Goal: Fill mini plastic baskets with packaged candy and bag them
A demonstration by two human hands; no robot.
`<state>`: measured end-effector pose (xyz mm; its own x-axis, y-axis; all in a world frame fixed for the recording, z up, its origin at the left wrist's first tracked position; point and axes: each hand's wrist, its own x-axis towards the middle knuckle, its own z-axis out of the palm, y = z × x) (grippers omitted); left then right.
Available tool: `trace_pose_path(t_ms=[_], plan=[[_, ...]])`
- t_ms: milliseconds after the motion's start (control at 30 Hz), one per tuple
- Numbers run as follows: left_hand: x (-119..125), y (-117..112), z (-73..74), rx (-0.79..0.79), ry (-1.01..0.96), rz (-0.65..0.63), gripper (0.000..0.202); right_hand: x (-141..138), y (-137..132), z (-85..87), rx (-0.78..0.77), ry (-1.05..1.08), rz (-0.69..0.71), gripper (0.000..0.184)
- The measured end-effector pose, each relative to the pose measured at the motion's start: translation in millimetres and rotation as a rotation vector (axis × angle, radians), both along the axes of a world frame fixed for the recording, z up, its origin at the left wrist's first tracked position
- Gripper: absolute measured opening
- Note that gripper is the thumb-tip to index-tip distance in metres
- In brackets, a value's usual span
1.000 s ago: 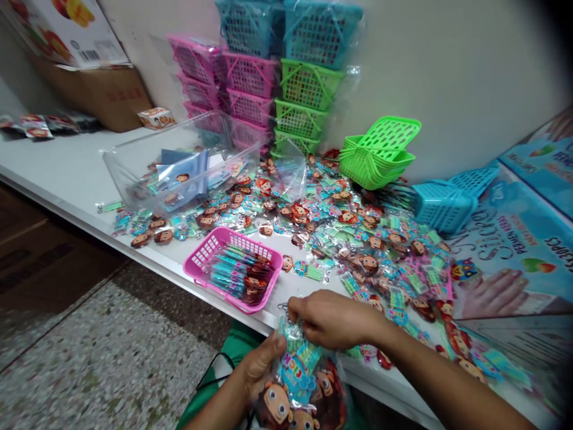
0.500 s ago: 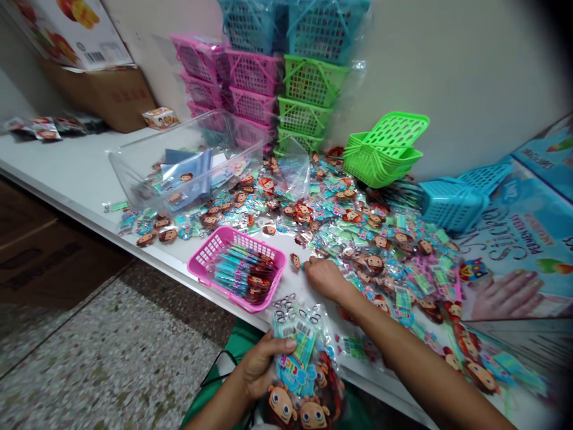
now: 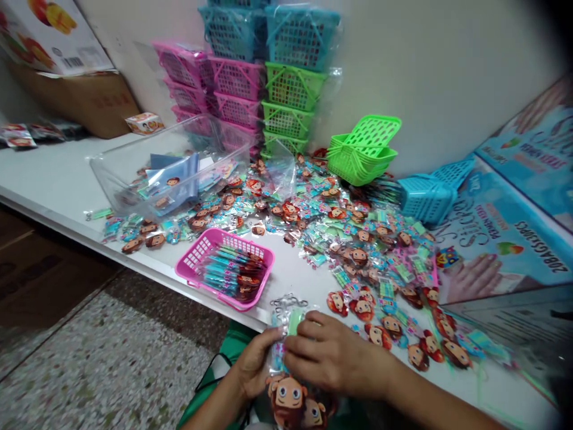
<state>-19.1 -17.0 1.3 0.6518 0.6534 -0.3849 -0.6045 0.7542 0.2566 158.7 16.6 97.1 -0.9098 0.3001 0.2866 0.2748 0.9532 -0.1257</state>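
Note:
Low in the view, at the table's front edge, my left hand (image 3: 256, 365) is closed round a bundle of packets (image 3: 289, 395) in clear plastic, each with a cartoon head and metal rings at the top. My right hand (image 3: 329, 355) lies over the front of the same bundle, fingers curled and gripping at its upper part; its fingertips are partly hidden. Just beyond, a pink basket (image 3: 270, 254) holds a row of similar packets (image 3: 230, 275). To its right and behind it spreads a heap of loose packets (image 3: 358, 239).
A clear plastic bin (image 3: 107, 179) with papers stands at the back left. Behind it rise stacked pink baskets (image 3: 235, 77) and filled green baskets (image 3: 293, 86). Nested green baskets (image 3: 358, 158), blue baskets (image 3: 427, 197) and a printed carton (image 3: 496, 239) stand at the right.
My right hand has come back from the table beside the pink basket to the bundle in my left hand. A loose packet near the basket is gone from there. The view has shifted right.

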Motion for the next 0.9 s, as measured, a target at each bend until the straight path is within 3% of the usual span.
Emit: trace_pose_path(t_ms=[133, 267, 333, 400, 467, 533, 633, 700, 767, 900], plan=[[-1.0, -4.1, 0.6, -0.009, 0.016, 0.023, 0.033, -3.0, -10.4, -7.9, -0.099, -0.040, -0.044, 0.018], [-1.5, -7.6, 3.7, -0.021, 0.031, 0.067, 0.041, 0.4, 0.3, -8.9, -0.491, 0.107, -0.034, 0.029], [-1.6, -7.0, 6.3, -0.070, 0.032, 0.069, 0.046, 0.9, 21.1, -13.5, -0.620, 0.197, -0.169, 0.027], [-2.3, -5.4, 8.5, -0.131, 0.026, 0.059, 0.048, 1.6, 53.9, -24.9, -0.511, 0.204, -0.431, 0.023], [-4.0, -4.0, 8.8, -0.163, 0.019, 0.053, 0.051, 3.9, 92.6, -41.0, -0.245, 0.109, -0.710, 0.028], [-6.5, -3.3, 6.9, -0.169, 0.011, 0.051, 0.053, 8.5, 127.7, -56.7, -0.080, 0.015, -0.930, 0.032], [-10.5, -3.0, 1.7, -0.148, -0.006, 0.056, 0.053, 19.1, 157.9, -68.4, -0.037, -0.016, -1.014, 0.021], [-12.2, -2.5, -1.4, -0.137, -0.003, 0.063, 0.052, 27.8, 162.9, -65.5, -0.076, 0.122, -1.008, 0.022], [-12.3, -1.6, -3.2, -0.142, 0.013, 0.064, 0.050, 37.0, 161.4, -56.3, -0.201, 0.466, -1.038, 0.025], [-7.9, 0.3, -1.9, -0.150, 0.023, 0.064, 0.049, 53.3, 155.6, -35.2, -0.724, 1.194, -1.066, 0.029]])
